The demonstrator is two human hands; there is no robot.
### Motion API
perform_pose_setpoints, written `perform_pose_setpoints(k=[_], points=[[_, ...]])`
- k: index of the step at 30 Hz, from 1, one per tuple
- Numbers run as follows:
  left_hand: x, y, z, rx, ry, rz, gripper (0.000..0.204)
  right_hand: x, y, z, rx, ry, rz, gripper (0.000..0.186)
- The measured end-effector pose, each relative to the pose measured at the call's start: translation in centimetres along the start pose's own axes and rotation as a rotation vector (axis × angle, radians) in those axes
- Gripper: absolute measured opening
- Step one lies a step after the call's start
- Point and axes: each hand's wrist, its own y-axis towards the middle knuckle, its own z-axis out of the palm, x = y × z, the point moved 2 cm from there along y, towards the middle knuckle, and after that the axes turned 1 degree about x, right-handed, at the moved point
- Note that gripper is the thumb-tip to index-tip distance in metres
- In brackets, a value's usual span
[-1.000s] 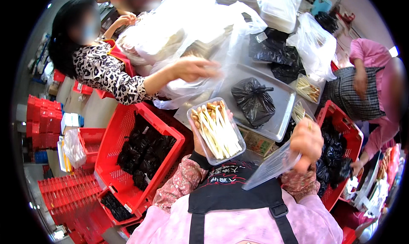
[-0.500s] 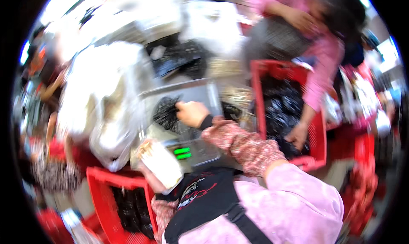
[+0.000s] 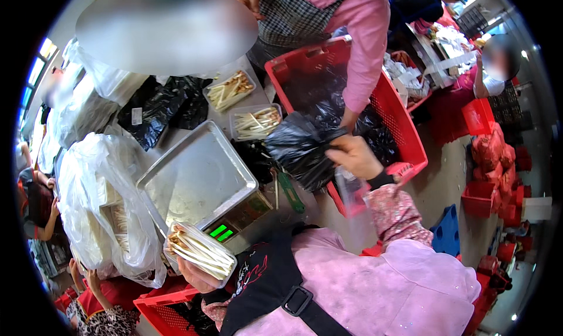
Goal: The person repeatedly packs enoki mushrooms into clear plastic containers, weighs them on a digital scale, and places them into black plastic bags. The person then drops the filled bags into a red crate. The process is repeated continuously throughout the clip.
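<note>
My left hand (image 3: pixel 196 275) is closed around a clear plastic tray (image 3: pixel 202 251) packed with long white stalks with brownish tips, close to my body. My right hand (image 3: pixel 356 157) grips a bunched black plastic bag (image 3: pixel 305 150) beside the near left rim of a red crate (image 3: pixel 419 154). Below this hand a blurred translucent piece of plastic (image 3: pixel 350 192) shows; whether I hold it cannot be made out. To the left is a scale with a bare metal pan (image 3: pixel 199 171) and a lit green display (image 3: pixel 221 232).
More stalk trays (image 3: pixel 256 122) stand behind the scale. Green-handled scissors (image 3: pixel 290 193) lie to its right. Clear bags of trays (image 3: pixel 99 213) are piled left, a black bag (image 3: pixel 161 110) behind. Opposite, a person's pink-sleeved arm (image 3: pixel 365 54) reaches into the crate. Another red crate (image 3: pixel 167 309) stands below left.
My right hand has moved right, off the scale pan to the crate, with the black bag in it. My left hand still holds the tray. The view has turned and sharpened.
</note>
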Motion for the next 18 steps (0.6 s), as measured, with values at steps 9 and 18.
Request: perform_pose_setpoints(k=[9,18], points=[[0.0,0.3,1.3,-0.066,0.253,0.15,0.051,0.5,-4.0,-18.2,-0.055,-0.632,0.003,0.016],[-0.2,-0.7,2.3,-0.055,0.091,0.072,0.049,-10.8,-3.3,-21.3,-0.223,-0.803,0.248,0.028]])
